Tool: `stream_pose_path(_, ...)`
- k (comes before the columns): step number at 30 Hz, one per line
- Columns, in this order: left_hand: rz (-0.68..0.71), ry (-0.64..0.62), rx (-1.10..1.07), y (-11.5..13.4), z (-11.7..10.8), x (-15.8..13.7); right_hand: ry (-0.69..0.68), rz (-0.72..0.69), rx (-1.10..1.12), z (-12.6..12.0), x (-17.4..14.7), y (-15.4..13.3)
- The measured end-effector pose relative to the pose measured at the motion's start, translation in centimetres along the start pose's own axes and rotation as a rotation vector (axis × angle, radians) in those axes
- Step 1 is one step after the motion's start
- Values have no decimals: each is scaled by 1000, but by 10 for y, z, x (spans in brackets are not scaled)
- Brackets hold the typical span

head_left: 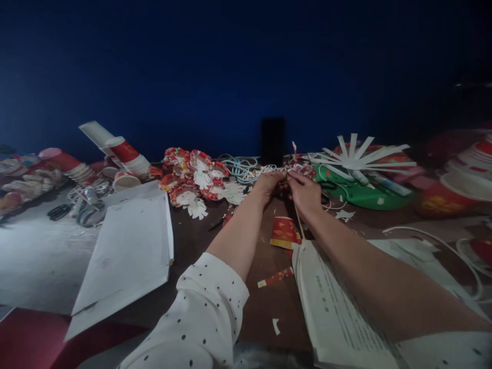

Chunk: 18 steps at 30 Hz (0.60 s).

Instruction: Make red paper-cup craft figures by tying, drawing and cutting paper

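Observation:
My left hand (272, 183) and my right hand (306, 193) meet over the brown table, fingertips pinched close together. A thin pale stick (299, 223) runs down from under my right hand, which seems closed on it. What my left fingertips pinch is too small and dark to make out. Just above the fingers a narrow red-and-white strip (294, 147) sticks up; whether it joins the stick I cannot tell. Below the hands lies a curved red paper cup piece (283, 232) with a yellow edge. Nearer to me is a red paper strip (275, 277).
To the left are a white sheet stack (130, 236), paper cups (128, 154) and clear tape (91, 212). Red-rimmed paper crafts (192, 177) and a blue cord (242, 168) lie behind. Right are a fanned white paper cutout (355, 161), a green sheet (361, 198) and a printed paper bag (334, 302).

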<state>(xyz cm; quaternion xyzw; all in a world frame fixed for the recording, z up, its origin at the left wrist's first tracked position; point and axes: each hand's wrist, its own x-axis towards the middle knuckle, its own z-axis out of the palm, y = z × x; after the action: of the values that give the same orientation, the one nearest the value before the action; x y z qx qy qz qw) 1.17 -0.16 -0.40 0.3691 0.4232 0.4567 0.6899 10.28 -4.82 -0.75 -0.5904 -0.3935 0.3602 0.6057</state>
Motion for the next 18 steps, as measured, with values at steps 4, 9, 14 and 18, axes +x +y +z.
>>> stream_pose_path(4,25,28,-13,1,3,0,-15,-64,-48,1,1,6)
stream_pose_path(9,19,66,24,2,3,0,-27,-43,17,5,0,9)
stream_pose_path(14,18,40,39,3,2,0,-16,37,117,8,-4,4)
stream_pose_path(18,12,62,61,2,1,2,-39,50,104,8,-6,4)
